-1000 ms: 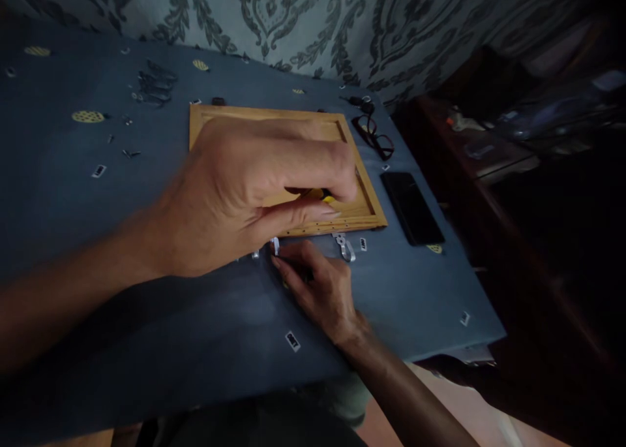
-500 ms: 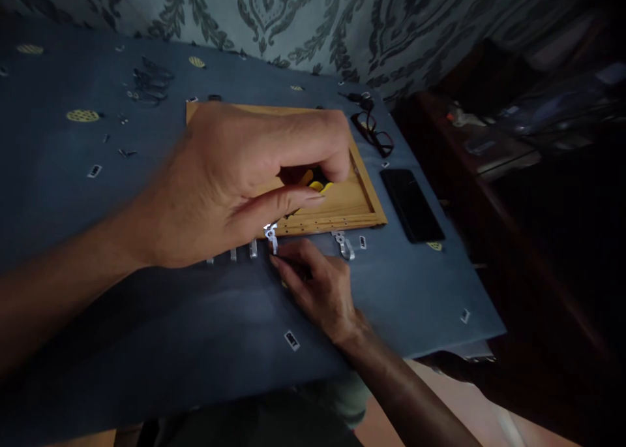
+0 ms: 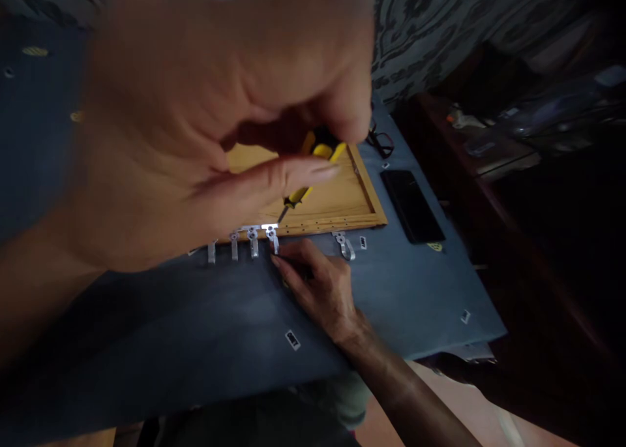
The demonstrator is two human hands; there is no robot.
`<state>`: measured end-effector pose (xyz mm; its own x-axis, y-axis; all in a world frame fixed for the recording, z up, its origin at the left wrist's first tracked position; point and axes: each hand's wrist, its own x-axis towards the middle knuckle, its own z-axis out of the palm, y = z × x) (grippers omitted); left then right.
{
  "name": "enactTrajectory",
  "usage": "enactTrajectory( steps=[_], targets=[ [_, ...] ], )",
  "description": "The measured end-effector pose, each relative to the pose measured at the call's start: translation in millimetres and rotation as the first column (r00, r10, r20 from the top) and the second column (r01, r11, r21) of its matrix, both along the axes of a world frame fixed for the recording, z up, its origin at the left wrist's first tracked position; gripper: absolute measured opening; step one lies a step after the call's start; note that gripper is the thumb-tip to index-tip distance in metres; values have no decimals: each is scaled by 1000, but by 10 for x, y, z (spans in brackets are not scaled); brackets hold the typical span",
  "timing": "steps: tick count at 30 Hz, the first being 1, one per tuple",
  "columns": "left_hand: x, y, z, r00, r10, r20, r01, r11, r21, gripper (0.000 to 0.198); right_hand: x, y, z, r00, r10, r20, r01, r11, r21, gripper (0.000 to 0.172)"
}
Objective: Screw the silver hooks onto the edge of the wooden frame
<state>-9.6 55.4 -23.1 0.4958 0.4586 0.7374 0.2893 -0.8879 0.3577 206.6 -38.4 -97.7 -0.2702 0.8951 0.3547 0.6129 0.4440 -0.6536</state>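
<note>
My left hand [image 3: 171, 140] looms large over the work, its thumb and fingers closed around a yellow-and-black screwdriver [image 3: 299, 196]. The screwdriver's thin shaft slants down, its tip close beside a metal hook [image 3: 271, 231] on the near edge of a wooden tray-like frame [image 3: 376, 212]. I cannot tell whether tip and hook touch. At that hook's lower end, my right hand [image 3: 323, 284] pinches with thumb and forefinger. Several similar hooks [image 3: 253, 243] line the same edge to the left. Another hook [image 3: 345, 245] sits farther right. My left hand hides much of the frame.
A black phone [image 3: 412, 205] lies right of the frame, with eyeglasses [image 3: 384, 143] behind it. Blue patterned cloth [image 3: 220, 329] covers the table. A dark wooden piece of furniture [image 3: 518, 231] stands beyond the right edge, and a patterned curtain [image 3: 440, 16] hangs behind.
My left hand has risen and come nearer the camera, with the screwdriver still in it; more of the tool and the hooks shows. The right hand stays at the same hook.
</note>
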Motion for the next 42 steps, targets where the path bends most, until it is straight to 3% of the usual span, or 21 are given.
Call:
enactTrajectory(
  steps=[3,6,10,12,18,27,35,42],
  targets=[
    [-9,7,30,1000,-6,-1,6,1000,-3,42,32,6,-30,1000,0,-2,0,1000,22,8],
    [42,-84,229,998,19,-58,-20,1000,-15,35,35,2,-16,1000,-10,6,10,1000,9,9],
    [161,-253,506,977,166,-138,-175,983,-59,8,4,-12,29,1000,-15,14,15,1000,-3,8],
    [203,-305,563,967,212,-142,-221,974,-46,7,-11,-17,42,1000,-9,12,9,1000,6,7],
    [201,-318,548,957,233,-170,-223,972,79,5,-23,-20,50,1000,-20,0,20,1000,-19,10],
    [201,-329,550,961,213,-177,-220,975,-18,3,-23,-17,58,999,-21,-28,21,1000,-16,8],
    [194,-325,544,963,216,-158,-219,976,1,5,-27,-26,77,998,-26,-57,25,1000,-8,7],
    [187,-340,578,963,228,-146,-235,972,-32,4,-26,-56,115,985,-141,-103,142,990,0,9]
  ],
)
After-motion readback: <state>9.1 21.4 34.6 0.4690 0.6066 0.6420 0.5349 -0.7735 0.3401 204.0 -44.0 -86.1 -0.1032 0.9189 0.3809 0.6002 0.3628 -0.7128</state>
